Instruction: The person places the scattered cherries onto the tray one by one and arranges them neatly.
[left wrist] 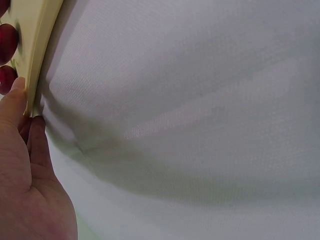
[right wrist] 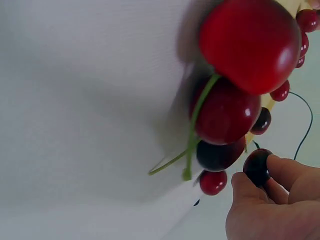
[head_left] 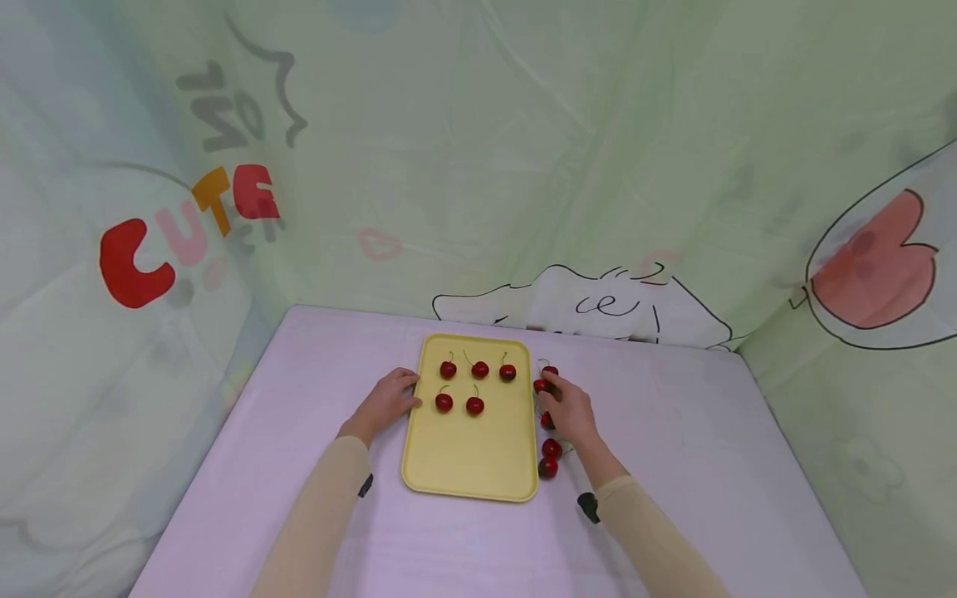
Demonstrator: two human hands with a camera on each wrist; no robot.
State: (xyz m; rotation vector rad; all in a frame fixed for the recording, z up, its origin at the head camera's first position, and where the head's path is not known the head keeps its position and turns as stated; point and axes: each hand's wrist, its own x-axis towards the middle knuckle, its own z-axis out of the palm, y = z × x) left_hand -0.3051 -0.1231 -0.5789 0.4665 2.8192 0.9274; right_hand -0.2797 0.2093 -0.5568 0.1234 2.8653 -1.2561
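Observation:
A yellow tray [head_left: 471,461] lies on the table, with several dark red cherries [head_left: 480,370] on its far half in two rows. At its left edge my left hand [head_left: 386,404] holds the rim, thumb and fingers touching it; the left wrist view shows the tray's rim [left wrist: 44,37] by the fingertips. Beyond the right edge, my right hand [head_left: 571,413] pinches a dark cherry [right wrist: 256,167] between thumb and fingers. Around that hand, other loose cherries [head_left: 552,448] with green stems form a line beside the tray. Part of this line is hidden under the hand.
A pale lilac cloth [head_left: 673,465] covers the table. Printed curtains [head_left: 478,166] hang behind it and at both sides. Large in the right wrist view, a bright red cherry [right wrist: 250,45] sits close to the camera.

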